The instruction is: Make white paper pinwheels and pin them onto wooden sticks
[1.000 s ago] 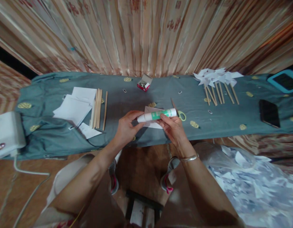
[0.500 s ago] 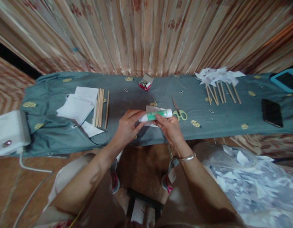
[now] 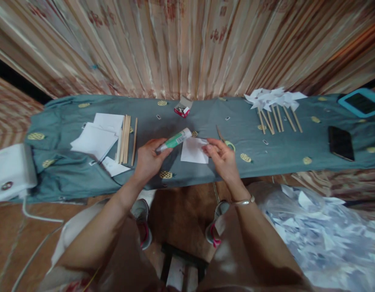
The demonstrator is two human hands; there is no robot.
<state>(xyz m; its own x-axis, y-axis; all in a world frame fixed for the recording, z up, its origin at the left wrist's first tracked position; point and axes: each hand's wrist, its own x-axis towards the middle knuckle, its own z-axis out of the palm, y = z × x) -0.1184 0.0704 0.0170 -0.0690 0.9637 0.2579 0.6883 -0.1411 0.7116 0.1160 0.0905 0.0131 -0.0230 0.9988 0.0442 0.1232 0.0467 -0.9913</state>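
Note:
In my left hand (image 3: pixel 151 160) is a glue stick (image 3: pixel 176 140) with a green and white label, its far end pointing up and to the right. A square sheet of white paper (image 3: pixel 191 153) lies in front of me, just right of the glue stick. My right hand (image 3: pixel 220 156) has its thumb and fingers pinched together at the sheet's right edge. Scissors (image 3: pixel 230 145) with light green handles lie just behind my right hand, partly hidden by it.
Left are a stack of white paper (image 3: pixel 94 140) and several wooden sticks (image 3: pixel 125 140). A small red box (image 3: pixel 182 111) of metal pieces stands at the back. Paper pinwheels (image 3: pixel 272 98), a phone (image 3: pixel 341 142) and a blue-framed device (image 3: pixel 360 101) lie right. A plastic bag (image 3: pixel 321 231) of folded paper stands low right.
My right hand has let go of the glue stick and moved to the sheet's right edge. The left hand has drawn the glue stick leftward and tilted it, uncovering the sheet.

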